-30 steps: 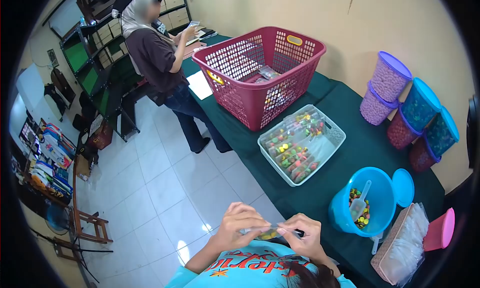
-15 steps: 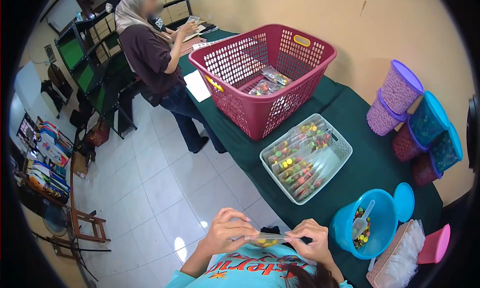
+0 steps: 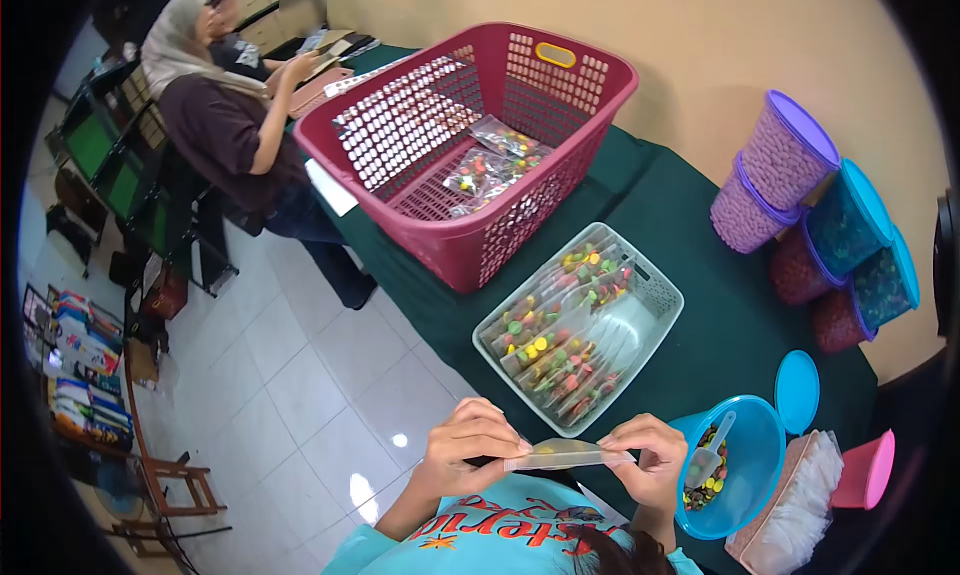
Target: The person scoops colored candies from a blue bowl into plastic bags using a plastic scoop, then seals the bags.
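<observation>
Between my two hands, a small clear plastic bag [image 3: 566, 455] is stretched sideways in front of my shirt, with a little yellow showing through it. My left hand [image 3: 468, 451] pinches one end of the bag, and my right hand [image 3: 645, 459] pinches the other. Just beyond them stands a pale grey-green basket [image 3: 652, 327] with rows of clear bags of colourful candies [image 3: 560, 355]. Right of my right hand is a blue tub [image 3: 762, 465] holding more candies [image 3: 706, 493] and a clear scoop [image 3: 708, 457].
A maroon laundry basket [image 3: 440, 237] holds several filled bags [image 3: 490, 170]. Stacked purple-lidded tubs [image 3: 785, 155] and teal-lidded tubs [image 3: 850, 220] stand by the wall. A blue lid [image 3: 797, 379], a box of empty bags [image 3: 790, 505] and a pink container [image 3: 866, 471] sit at right. Another person [image 3: 225, 125] stands at far left.
My view has shifted, so the baskets and tubs appear further left. The bag has turned from showing its yellow contents to a flatter, edge-on band, still held at both ends.
</observation>
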`<state>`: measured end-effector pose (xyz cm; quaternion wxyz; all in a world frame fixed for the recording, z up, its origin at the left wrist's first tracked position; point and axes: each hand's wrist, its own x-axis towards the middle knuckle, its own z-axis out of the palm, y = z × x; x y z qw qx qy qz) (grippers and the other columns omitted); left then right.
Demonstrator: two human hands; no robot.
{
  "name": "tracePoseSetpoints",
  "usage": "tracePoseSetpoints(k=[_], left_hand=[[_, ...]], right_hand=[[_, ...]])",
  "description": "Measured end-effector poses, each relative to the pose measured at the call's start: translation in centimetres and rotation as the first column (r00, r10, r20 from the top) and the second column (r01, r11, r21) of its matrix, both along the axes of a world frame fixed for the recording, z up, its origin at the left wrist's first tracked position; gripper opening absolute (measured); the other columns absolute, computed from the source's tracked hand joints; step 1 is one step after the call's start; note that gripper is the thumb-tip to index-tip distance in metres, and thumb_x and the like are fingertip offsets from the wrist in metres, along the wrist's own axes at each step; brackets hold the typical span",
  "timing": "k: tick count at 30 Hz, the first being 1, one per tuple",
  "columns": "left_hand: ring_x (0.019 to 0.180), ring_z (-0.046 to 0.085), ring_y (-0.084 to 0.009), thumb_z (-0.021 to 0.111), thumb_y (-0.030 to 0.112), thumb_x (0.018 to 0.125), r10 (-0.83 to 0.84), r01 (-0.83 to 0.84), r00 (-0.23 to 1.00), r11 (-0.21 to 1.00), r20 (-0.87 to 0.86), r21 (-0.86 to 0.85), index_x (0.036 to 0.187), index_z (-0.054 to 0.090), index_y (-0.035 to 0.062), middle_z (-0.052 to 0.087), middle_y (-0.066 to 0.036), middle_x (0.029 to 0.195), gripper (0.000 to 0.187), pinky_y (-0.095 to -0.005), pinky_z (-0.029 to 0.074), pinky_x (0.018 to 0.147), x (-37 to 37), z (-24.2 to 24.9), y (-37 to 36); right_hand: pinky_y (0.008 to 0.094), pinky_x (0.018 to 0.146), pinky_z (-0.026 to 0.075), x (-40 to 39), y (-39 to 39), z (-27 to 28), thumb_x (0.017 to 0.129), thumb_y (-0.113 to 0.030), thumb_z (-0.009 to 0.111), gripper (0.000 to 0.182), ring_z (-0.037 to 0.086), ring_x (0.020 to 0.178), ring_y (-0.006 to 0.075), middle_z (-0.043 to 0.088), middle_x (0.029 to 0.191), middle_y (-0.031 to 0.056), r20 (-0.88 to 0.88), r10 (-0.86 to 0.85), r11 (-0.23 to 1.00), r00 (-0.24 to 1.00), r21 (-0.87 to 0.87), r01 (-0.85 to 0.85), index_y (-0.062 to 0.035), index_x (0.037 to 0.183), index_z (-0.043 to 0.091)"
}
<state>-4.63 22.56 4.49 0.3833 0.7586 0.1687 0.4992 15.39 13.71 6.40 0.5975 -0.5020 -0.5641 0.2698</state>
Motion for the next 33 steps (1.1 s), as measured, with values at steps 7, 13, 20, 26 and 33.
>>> tracePoseSetpoints(k=[7, 13, 20, 26, 33], left_hand=[[0.067, 0.055, -0.0172, 0.069, 0.004, 0.065, -0.298, 0.270, 0.928, 0.952, -0.225, -0.147, 0.081, 0.064, 0.0034, 0.063, -0.004, 0.074, 0.017, -0.0291, 0.039, 0.063, 2.1, 0.5, 6.0], [0.057, 0.056, -0.0141, 0.072, -0.001, 0.057, -0.414, 0.420, 0.896, 0.907, -0.160, 0.008, 0.072, 0.066, 0.0041, 0.062, -0.004, 0.066, 0.018, -0.0249, 0.037, 0.052, 3.7, -0.6, 11.6], [0.054, 0.060, -0.0146, 0.073, 0.003, 0.062, -0.602, 0.596, 0.782, 0.798, -0.161, -0.089, 0.075, 0.066, 0.0031, 0.063, -0.007, 0.069, 0.015, -0.0212, 0.046, 0.046, 3.8, -1.7, 16.8], [0.058, 0.062, -0.0154, 0.078, 0.002, 0.055, -0.723, 0.702, 0.690, 0.680, -0.034, -0.210, 0.068, 0.064, 0.0011, 0.062, -0.011, 0.066, 0.019, -0.0209, 0.048, 0.050, 4.7, -2.9, 20.1], [0.078, 0.058, -0.0167, 0.080, 0.012, 0.057, -0.815, 0.748, 0.567, 0.570, -0.120, -0.338, 0.103, 0.050, 0.0018, 0.054, -0.012, 0.094, 0.056, -0.0265, 0.046, 0.071, 5.7, -4.8, 21.2]], right_hand=[[0.0206, 0.051, 0.043, -0.2, 2.5, -1.1, 0.068, 0.003, 0.063, 0.017, 0.056, 0.059, 0.0116, 0.061, 0.073, 0.0085, 0.050, -0.142, 0.988, 0.989, -0.049, 0.144, -0.0024, 0.084, 0.066], [0.0213, 0.049, 0.045, -2.0, 5.0, -0.7, 0.064, 0.003, 0.064, 0.019, 0.059, 0.059, 0.0113, 0.063, 0.073, 0.0079, 0.075, -0.334, 0.936, 0.939, -0.090, 0.340, -0.0029, 0.082, 0.067], [0.0219, 0.053, 0.048, -4.7, 7.4, -2.0, 0.061, 0.006, 0.062, 0.024, 0.062, 0.063, 0.0123, 0.064, 0.080, 0.0112, 0.023, -0.474, 0.857, 0.880, -0.219, 0.467, -0.0012, 0.084, 0.066], [0.0261, 0.070, 0.050, -6.4, 8.2, -3.3, 0.064, 0.010, 0.055, 0.029, 0.063, 0.082, 0.0212, 0.063, 0.093, 0.0141, 0.120, -0.599, 0.741, 0.791, -0.290, 0.605, -0.0006, 0.090, 0.064], [0.0297, 0.073, 0.048, -2.7, 9.0, -1.0, 0.061, 0.015, 0.054, 0.029, 0.060, 0.087, 0.0259, 0.062, 0.097, 0.0139, 0.462, -0.804, 0.413, 0.374, -0.018, 0.911, -0.0008, 0.082, 0.064]])
